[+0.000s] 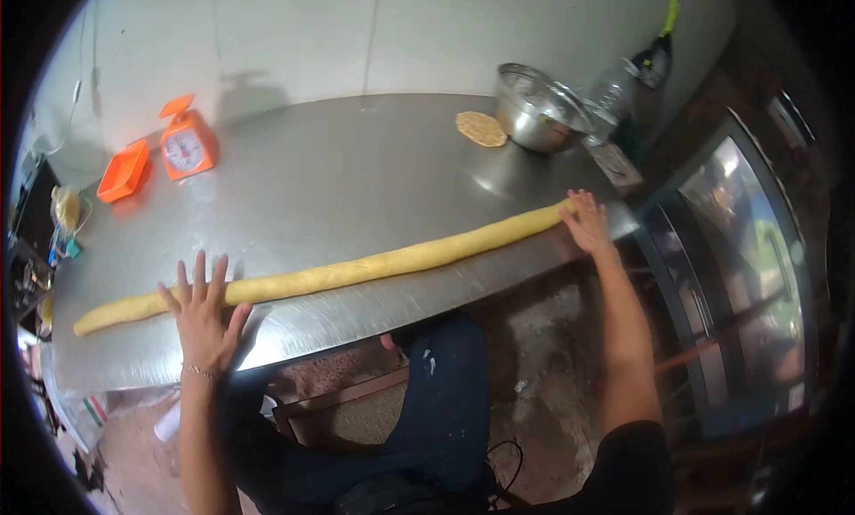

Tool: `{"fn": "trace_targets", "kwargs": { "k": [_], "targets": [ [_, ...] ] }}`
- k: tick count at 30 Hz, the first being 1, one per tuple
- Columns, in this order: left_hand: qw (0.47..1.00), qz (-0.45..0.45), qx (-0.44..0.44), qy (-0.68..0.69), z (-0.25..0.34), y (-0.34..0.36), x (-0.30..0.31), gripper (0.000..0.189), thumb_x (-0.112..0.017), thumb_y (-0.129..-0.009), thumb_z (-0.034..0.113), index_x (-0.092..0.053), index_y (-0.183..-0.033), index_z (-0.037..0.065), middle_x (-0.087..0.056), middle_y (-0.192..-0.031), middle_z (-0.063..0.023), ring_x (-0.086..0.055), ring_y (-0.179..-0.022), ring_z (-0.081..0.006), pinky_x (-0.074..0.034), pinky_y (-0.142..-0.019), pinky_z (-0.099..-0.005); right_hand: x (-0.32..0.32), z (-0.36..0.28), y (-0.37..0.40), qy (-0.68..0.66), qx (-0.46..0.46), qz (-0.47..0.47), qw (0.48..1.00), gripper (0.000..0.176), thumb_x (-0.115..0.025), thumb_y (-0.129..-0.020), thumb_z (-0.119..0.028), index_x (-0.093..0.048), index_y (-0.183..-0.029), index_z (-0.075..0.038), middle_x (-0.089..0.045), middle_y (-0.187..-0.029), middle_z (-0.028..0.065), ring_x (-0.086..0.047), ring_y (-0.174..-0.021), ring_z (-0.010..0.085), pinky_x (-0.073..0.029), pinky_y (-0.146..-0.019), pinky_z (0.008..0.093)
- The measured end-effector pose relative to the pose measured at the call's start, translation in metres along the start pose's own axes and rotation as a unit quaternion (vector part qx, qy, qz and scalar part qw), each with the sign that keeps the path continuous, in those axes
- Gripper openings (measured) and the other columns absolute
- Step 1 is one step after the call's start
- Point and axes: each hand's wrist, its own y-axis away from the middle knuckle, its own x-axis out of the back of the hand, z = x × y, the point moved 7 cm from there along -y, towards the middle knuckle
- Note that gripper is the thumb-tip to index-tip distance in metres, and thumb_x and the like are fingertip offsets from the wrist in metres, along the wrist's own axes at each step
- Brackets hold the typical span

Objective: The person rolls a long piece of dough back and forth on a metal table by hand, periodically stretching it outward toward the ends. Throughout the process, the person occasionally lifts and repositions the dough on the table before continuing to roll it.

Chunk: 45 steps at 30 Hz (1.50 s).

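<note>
A long yellow rope of dough (383,264) stretches across the metal table (303,177), from lower left to upper right. My left hand (205,315) lies across it near its left end, fingers spread, with a piece of the rope showing beyond the hand. At the rope's right tip, my right hand (587,222) rests on the dough with its fingers apart. Neither hand is wrapped round the dough.
An orange scale (187,145) and an orange tray (124,171) stand at the back left. A metal bowl (539,114) and a flat round piece (481,129) sit at the back right. A glass-doored cabinet (730,275) is beyond the right edge.
</note>
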Motion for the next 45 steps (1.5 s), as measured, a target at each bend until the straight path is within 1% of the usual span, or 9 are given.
{"fn": "trace_targets", "kwargs": {
  "k": [6,13,16,22,30,36,40,42,45],
  "targets": [
    [0.999,-0.018,0.027,0.021,-0.003,-0.031,-0.004,0.082,-0.054,-0.104,0.066,-0.040,-0.172,0.024,-0.033,-0.180,-0.0128,-0.021,-0.168,-0.0422,-0.005,-0.130,-0.0730,-0.016,-0.003,-0.095,-0.036,-0.022,-0.080,0.996,0.101,-0.025,-0.102,-0.088,-0.046,-0.169,-0.015,-0.039,-0.175,0.0207,-0.031,-0.165,0.0375,-0.015,-0.135,0.0580],
    [0.998,0.022,0.050,0.029,-0.006,-0.055,-0.016,0.081,-0.050,-0.105,0.067,-0.043,-0.170,0.021,-0.035,-0.178,-0.0159,-0.023,-0.168,-0.0400,-0.012,-0.130,-0.0706,-0.013,-0.026,-0.149,-0.084,-0.042,-0.102,0.990,0.118,-0.046,-0.092,-0.094,-0.048,-0.164,0.000,-0.047,-0.169,0.0254,-0.040,-0.160,0.0383,-0.029,-0.132,0.0452],
    [0.997,0.038,0.054,0.031,-0.006,-0.052,-0.015,0.078,-0.051,-0.106,0.064,-0.046,-0.168,0.018,-0.040,-0.175,-0.0186,-0.026,-0.167,-0.0411,-0.013,-0.130,-0.0690,-0.030,-0.014,-0.162,-0.149,0.012,-0.081,0.985,0.103,-0.041,-0.103,-0.083,-0.050,-0.163,0.000,-0.048,-0.169,0.0231,-0.040,-0.160,0.0384,-0.028,-0.132,0.0432],
    [0.994,0.070,0.045,0.065,-0.004,-0.043,-0.013,0.073,-0.050,-0.108,0.063,-0.052,-0.162,0.013,-0.048,-0.169,-0.0199,-0.029,-0.164,-0.0430,-0.011,-0.131,-0.0687,-0.059,0.051,-0.115,-0.014,0.127,0.016,0.992,0.064,-0.033,-0.119,-0.047,-0.042,-0.169,-0.007,-0.040,-0.175,0.0161,-0.028,-0.166,0.0346,-0.019,-0.135,0.0532],
    [0.992,0.098,0.028,0.069,0.004,-0.041,-0.003,0.084,-0.048,-0.106,0.070,-0.049,-0.165,0.010,-0.033,-0.176,-0.0247,-0.010,-0.168,-0.0494,0.000,-0.126,-0.0797,-0.004,0.052,-0.004,-0.010,0.089,0.056,0.994,0.063,-0.043,-0.118,-0.046,-0.040,-0.170,-0.011,-0.036,-0.176,0.0200,-0.029,-0.165,0.0404,-0.021,-0.133,0.0540],
    [0.983,0.061,-0.024,0.173,0.086,-0.100,0.037,0.091,-0.041,-0.107,0.075,-0.038,-0.171,0.010,-0.020,-0.181,-0.0247,-0.006,-0.169,-0.0487,-0.009,-0.132,-0.0704,0.085,-0.162,0.007,-0.220,0.274,0.171,0.921,0.052,-0.059,-0.112,-0.023,-0.054,-0.159,-0.002,-0.054,-0.162,0.0274,-0.045,-0.155,0.0454,-0.033,-0.129,0.0503],
    [0.965,-0.031,-0.046,0.258,0.159,-0.137,0.025,0.098,-0.030,-0.106,0.081,-0.036,-0.172,0.009,-0.021,-0.181,-0.0238,-0.011,-0.169,-0.0466,-0.013,-0.131,-0.0708,0.076,-0.339,0.016,-0.320,0.352,0.176,0.862,0.045,-0.063,-0.110,-0.028,-0.061,-0.149,-0.007,-0.066,-0.146,0.0217,-0.052,-0.148,0.0419,-0.039,-0.122,0.0556],
    [0.963,-0.099,-0.046,0.245,0.176,-0.132,-0.007,0.099,-0.026,-0.106,0.082,-0.036,-0.172,0.010,-0.023,-0.181,-0.0224,-0.014,-0.168,-0.0453,-0.014,-0.131,-0.0704,0.039,-0.408,0.027,-0.352,0.320,0.015,0.879,0.047,-0.060,-0.109,-0.030,-0.060,-0.152,-0.014,-0.064,-0.154,0.0156,-0.047,-0.155,0.0390,-0.034,-0.126,0.0594],
    [0.977,-0.133,-0.042,0.163,0.186,-0.120,-0.029,0.099,-0.022,-0.105,0.084,-0.038,-0.172,0.013,-0.029,-0.180,-0.0203,-0.021,-0.167,-0.0440,-0.016,-0.131,-0.0705,0.026,-0.438,0.065,-0.168,0.284,0.048,0.943,0.052,-0.057,-0.106,-0.038,-0.063,-0.152,-0.014,-0.057,-0.163,0.0173,-0.049,-0.154,0.0384,-0.034,-0.126,0.0601]
  ]
}}
